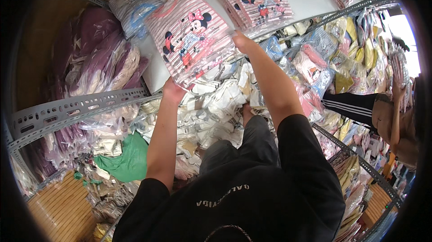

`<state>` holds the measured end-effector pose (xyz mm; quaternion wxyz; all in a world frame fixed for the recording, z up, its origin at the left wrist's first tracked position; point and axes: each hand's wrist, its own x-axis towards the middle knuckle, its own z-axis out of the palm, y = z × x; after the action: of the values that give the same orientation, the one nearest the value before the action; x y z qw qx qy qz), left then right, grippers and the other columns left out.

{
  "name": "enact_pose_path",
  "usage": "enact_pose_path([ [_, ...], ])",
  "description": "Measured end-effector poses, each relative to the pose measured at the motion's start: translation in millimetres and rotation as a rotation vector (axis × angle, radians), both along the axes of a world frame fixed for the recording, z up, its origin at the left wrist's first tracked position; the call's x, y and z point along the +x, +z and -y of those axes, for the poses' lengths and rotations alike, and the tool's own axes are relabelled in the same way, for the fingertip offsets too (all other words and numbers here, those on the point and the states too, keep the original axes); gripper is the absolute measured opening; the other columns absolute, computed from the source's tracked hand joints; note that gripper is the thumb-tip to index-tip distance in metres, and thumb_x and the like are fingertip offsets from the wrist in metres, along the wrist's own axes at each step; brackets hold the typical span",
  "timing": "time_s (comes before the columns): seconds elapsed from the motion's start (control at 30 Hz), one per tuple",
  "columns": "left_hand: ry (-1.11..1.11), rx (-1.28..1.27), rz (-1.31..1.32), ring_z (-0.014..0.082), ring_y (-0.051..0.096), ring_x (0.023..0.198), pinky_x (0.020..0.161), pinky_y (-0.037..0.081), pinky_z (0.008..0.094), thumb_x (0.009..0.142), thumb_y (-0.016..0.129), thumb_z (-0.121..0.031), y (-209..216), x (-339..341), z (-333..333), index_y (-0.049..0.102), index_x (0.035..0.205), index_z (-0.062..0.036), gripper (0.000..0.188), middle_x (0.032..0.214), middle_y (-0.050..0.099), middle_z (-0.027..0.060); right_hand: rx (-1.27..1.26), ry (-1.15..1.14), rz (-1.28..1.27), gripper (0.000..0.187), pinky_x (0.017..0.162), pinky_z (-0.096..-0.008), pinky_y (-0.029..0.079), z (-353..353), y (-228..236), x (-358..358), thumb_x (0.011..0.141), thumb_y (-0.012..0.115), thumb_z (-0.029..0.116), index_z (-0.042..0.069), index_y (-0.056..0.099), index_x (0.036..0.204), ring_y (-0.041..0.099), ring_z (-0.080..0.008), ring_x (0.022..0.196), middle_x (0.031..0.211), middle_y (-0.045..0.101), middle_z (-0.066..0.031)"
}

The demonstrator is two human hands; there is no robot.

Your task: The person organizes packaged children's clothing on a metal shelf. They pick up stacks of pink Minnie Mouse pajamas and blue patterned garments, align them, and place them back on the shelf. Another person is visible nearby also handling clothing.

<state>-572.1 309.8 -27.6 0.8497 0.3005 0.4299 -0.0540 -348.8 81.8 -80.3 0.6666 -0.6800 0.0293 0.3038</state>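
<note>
A pink-and-grey striped children's shirt (173,15), folded in a clear plastic bag and printed with two cartoon mice, lies tilted over the front of a white shelf (155,62). My left hand (175,91) is closed on its lower edge. At its right edge, my right hand (242,42) grips the bag with fingers partly hidden. Beside it on the right rests a stack of matching bagged shirts (263,6). A bagged blue-grey striped garment (135,3) sits behind to the left.
Purple bagged clothes (96,39) fill the left shelf behind a perforated grey metal rail (81,107). White bagged garments (209,107) are heaped below, with a green bag (128,159) nearby. At right, another person (391,120) stands among heaped bagged clothes.
</note>
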Motion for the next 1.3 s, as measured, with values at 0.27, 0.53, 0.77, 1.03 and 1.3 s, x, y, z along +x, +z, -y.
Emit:
enact_pose_path([
  [0.27,0.376,0.179,0.185,0.0275,0.057,0.115,0.1,0.046,0.0448,0.106,0.023,-0.03,-62.7,5.5,-0.9,0.048,0.129,-0.0065,0.042,0.13,0.057,0.0094,-0.09,-0.091,-0.128,0.023,0.047,-0.0404,0.04,5.3,-8.6,14.0,0.088,0.049,0.008,-0.007,0.058,0.102,0.055,-0.0244,0.059,0.079,0.059,-0.0162],
  [0.53,0.53,0.037,0.191,0.0284,0.057,0.117,0.102,0.047,0.0449,0.101,0.032,-0.017,-46.0,15.5,7.2,0.049,0.131,-0.0023,0.038,0.129,0.057,0.013,-0.073,-0.16,-0.266,0.023,0.049,-0.0399,0.044,-1.0,-20.8,24.1,0.085,0.054,0.003,-0.007,0.059,0.105,0.06,-0.0249,0.065,0.085,0.062,-0.0163],
  [0.77,0.111,-0.057,0.166,0.0325,0.056,0.117,0.102,0.046,0.0481,0.101,0.03,-0.022,-74.3,30.8,-41.2,0.047,0.134,0.0004,0.044,0.132,0.055,0.0168,-0.213,0.375,0.326,0.039,0.062,-0.0358,0.052,15.7,-47.9,38.0,0.08,0.061,0.006,-0.004,0.061,0.118,0.067,-0.0259,0.078,0.092,0.068,-0.0191],
  [1.03,-0.286,-0.009,0.057,0.0308,0.057,0.116,0.1,0.047,0.0455,0.101,0.03,-0.025,-73.5,84.0,-101.5,0.047,0.134,-0.0011,0.044,0.131,0.055,0.0149,-0.175,0.216,-0.159,0.022,0.052,-0.0488,0.057,2.7,-12.3,41.1,0.088,0.053,0.009,-0.009,0.062,0.096,0.068,-0.0369,0.057,0.073,0.062,-0.0181],
  [1.3,-0.453,0.098,0.019,0.0299,0.057,0.114,0.098,0.047,0.0442,0.1,0.031,-0.026,-64.4,109.7,-124.1,0.048,0.133,-0.002,0.044,0.13,0.056,0.0143,-0.065,-0.154,-0.451,0.019,0.05,-0.065,0.052,-24.3,-16.7,66.5,0.083,0.045,-0.002,-0.015,0.058,0.085,0.067,-0.0497,0.07,0.08,0.061,-0.0373],
])
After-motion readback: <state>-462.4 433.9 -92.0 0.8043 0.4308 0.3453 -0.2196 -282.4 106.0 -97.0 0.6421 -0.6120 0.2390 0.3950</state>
